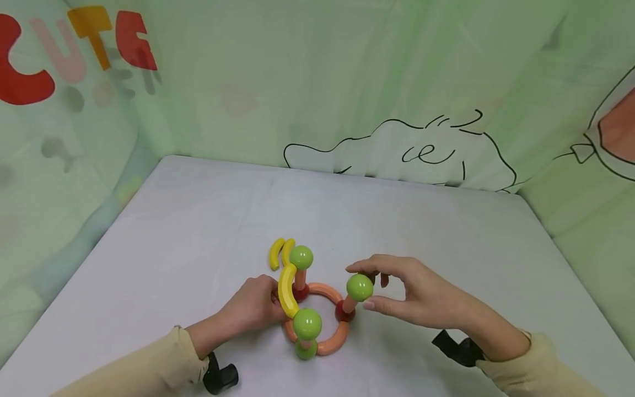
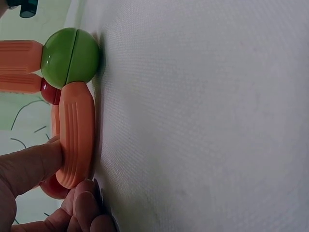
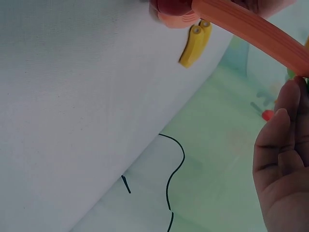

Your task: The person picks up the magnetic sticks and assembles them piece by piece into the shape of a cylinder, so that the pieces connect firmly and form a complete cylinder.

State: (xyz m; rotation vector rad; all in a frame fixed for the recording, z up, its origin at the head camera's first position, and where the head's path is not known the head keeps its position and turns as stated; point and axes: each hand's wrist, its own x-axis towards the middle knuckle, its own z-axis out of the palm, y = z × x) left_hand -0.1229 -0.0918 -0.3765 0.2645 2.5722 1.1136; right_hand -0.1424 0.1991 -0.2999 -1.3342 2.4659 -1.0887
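Observation:
A toy frame of curved orange sticks (image 1: 333, 343) and balls stands on the table, its base forming a ring. Short orange uprights rise from red balls (image 1: 345, 311) and a green base ball (image 1: 306, 349), topped by green balls. One yellow curved stick (image 1: 286, 289) spans the back top ball (image 1: 301, 257) and the front top ball (image 1: 307, 324). My left hand (image 1: 255, 300) pinches an orange base stick (image 2: 77, 135) between thumb and fingers. On the right upright, the thumb and fingers of my right hand (image 1: 409, 292) curl around the green ball (image 1: 359, 288).
Two loose yellow curved sticks (image 1: 275, 253) lie side by side on the table just behind the frame. The white table (image 1: 223, 204) meets printed fabric walls (image 1: 297, 71) at the back and both sides. Black straps (image 1: 220, 375) sit at the wrists.

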